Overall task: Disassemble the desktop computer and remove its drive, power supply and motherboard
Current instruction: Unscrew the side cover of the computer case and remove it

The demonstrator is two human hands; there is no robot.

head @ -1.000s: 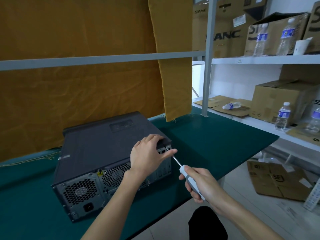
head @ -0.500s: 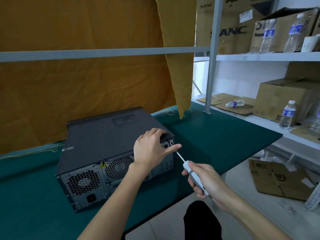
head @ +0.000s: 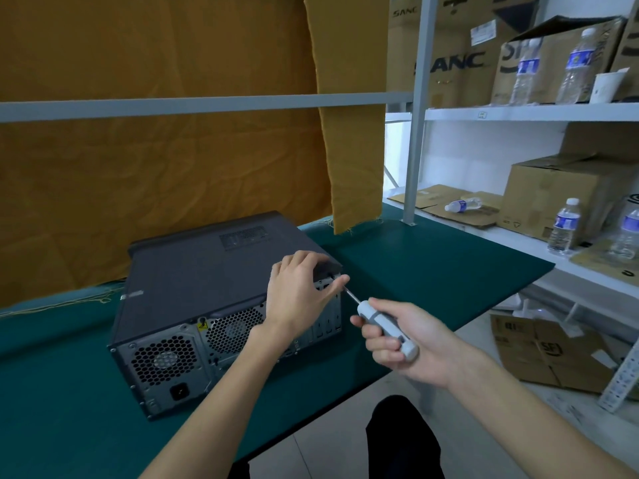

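Computer: the desktop computer (head: 221, 288) lies on its side on the green table (head: 432, 271), rear panel with 2 fan grilles and a power socket facing the person, cover on
Left hand: the left hand (head: 297, 292) rests on the top rear corner of the case, fingers curled over the edge, thumb stretched toward the tool shaft, steadying rather than clasping
Right hand: the right hand (head: 404, 340) is wrapped round the grey handle of the screwdriver (head: 377, 318), whose tip sits at the case's upper rear corner; the screw itself is too small to make out
Handling: a steel box, likely heavy and rigid, with smooth painted panels that could slide on the mat; best held by the corners and rear frame, not the thin cover. The parts inside are probably fragile
Stage: judging by the closed cover, this is an early step, with drive, power supply and motherboard all inside
Writing: "SANC" on the cardboard boxes (head: 453, 60) on the shelf, "SF" on a flattened box (head: 549, 350) on the floor; a yellow warning sticker on the rear panel, unreadable
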